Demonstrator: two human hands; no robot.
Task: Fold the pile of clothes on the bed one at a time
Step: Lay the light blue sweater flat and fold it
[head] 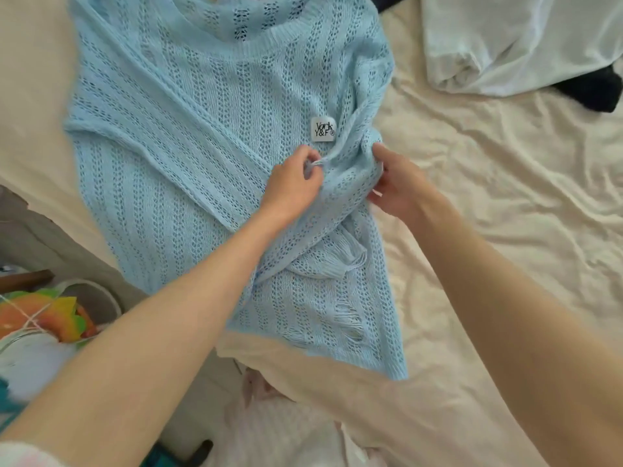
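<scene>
Your light-blue open-knit sweater (188, 156) lies flat on the cream bed sheet (488, 230), its long axis running from the neckline far from you to the hem near you. Just below the sweater's white label (323, 129), your left hand (293, 183) pinches a drawn-in strip of knit; your right hand (397, 183) grips the bunched right edge beside it. Both hands sit equally near. Right of the sweater lies bare sheet, with a white garment (505, 42) beyond.
</scene>
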